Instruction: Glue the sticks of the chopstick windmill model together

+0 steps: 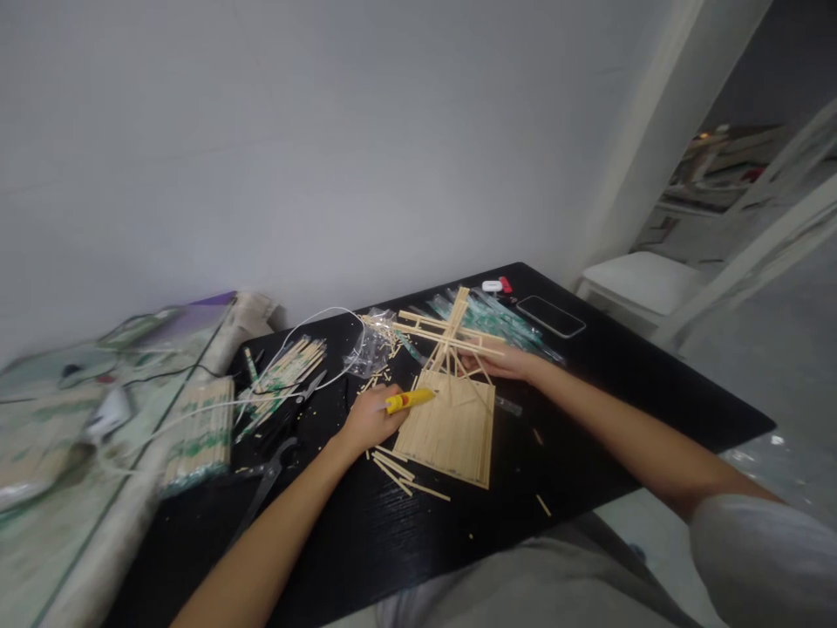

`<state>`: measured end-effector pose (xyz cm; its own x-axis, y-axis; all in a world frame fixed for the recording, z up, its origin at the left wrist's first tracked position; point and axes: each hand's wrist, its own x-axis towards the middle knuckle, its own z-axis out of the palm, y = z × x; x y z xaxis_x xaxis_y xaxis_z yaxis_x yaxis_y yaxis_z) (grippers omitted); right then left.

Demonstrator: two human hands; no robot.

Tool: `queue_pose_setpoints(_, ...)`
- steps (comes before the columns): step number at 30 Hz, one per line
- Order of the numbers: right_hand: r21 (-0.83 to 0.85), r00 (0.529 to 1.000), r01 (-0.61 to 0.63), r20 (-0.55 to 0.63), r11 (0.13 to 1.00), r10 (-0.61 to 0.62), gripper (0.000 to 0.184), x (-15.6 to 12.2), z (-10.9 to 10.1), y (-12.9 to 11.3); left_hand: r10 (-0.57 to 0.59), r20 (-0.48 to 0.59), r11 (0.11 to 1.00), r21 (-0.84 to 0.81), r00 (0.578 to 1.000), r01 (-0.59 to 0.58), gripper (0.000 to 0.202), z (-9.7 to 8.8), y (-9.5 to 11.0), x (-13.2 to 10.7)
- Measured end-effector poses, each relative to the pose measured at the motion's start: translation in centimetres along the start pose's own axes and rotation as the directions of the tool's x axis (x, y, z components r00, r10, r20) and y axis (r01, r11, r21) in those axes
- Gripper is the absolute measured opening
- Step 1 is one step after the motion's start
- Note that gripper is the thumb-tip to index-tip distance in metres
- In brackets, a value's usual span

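On the black table sits a model of wooden chopstick-like sticks (451,427), a flat slatted base with a windmill-like cross of sticks (450,333) standing at its far side. My left hand (372,420) is closed round a yellow glue gun (409,400), its tip pointing right over the base. Behind the model's right side, my right hand (506,360) grips the stick frame near the cross; its fingers are partly hidden by the sticks. Several loose cut sticks (398,475) lie along the near left edge of the base.
Packed chopsticks (200,432) and a wrapped bunch (288,375) lie left, near scissors (311,386) and dark-handled pliers (268,475). A white cord (196,406) loops across. Empty wrappers (500,318) and a phone (550,316) are at the far right. A wall (327,157) rises behind the table.
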<state>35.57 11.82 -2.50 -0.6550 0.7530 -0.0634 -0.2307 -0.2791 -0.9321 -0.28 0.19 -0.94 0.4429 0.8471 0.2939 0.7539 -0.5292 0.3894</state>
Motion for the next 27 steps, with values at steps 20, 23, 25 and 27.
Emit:
queue_pose_setpoints(20,-0.065,0.957,-0.160,-0.253,0.985,0.139,0.014,-1.4,0.9,-2.3,0.011,-0.010,0.998,0.069,1.000,-0.010,0.021,0.5,-0.2,0.2)
queue_pose_setpoints(23,-0.087,0.958,-0.156,-0.255,0.984,0.129,0.025,-1.6,1.9,-2.7,0.030,-0.003,0.998,0.062,1.000,-0.030,0.020,0.4,0.0,0.3)
queue_pose_setpoints(25,-0.089,0.966,-0.153,-0.225,0.984,0.130,0.027,-1.6,2.2,-2.8,0.037,0.000,0.997,0.062,0.999,-0.037,0.021,0.4,0.2,0.3)
queue_pose_setpoints(27,-0.083,0.971,-0.147,-0.203,0.986,0.128,0.026,-1.6,2.3,-2.8,0.041,0.002,0.997,0.060,0.999,-0.041,0.021,0.3,0.2,0.3)
